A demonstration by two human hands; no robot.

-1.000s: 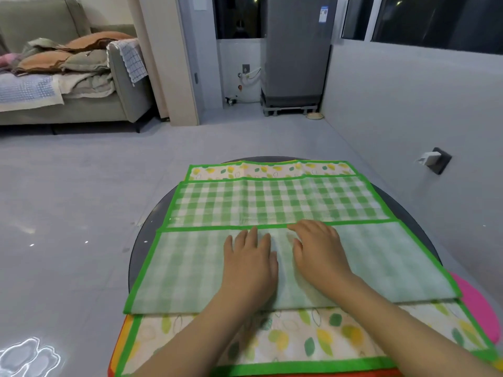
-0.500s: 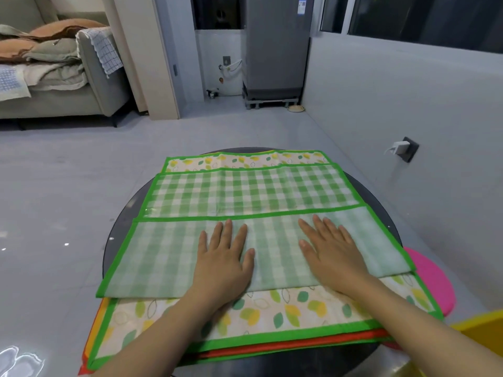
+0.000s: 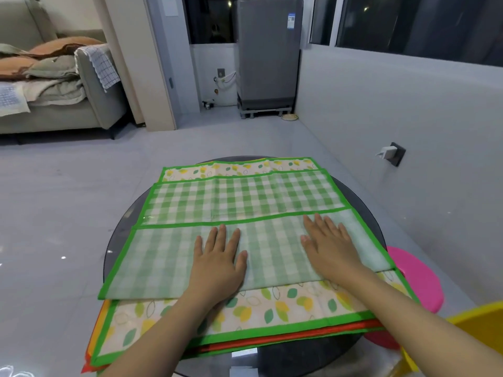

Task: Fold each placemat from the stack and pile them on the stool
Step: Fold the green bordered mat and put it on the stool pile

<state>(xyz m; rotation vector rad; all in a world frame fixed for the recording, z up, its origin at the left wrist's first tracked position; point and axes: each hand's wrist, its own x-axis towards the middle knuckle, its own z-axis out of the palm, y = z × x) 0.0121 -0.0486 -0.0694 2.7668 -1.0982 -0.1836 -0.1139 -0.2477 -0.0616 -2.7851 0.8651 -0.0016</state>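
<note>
Lying half-folded atop the stack on the round surface (image 3: 119, 235), the checked placemat (image 3: 245, 202) carries both palms wider apart than before: left hand (image 3: 217, 257) toward 7 o'clock, right hand (image 3: 329, 246) toward 4, fingers spread flat, gripping nothing.

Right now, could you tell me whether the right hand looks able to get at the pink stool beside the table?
Probably yes. The right hand lies flat on the folded green checked placemat, near its right end, and the pink stool sits just past the table's right edge, lower down. Nothing stands between them, though the hand holds nothing to carry over.
</note>
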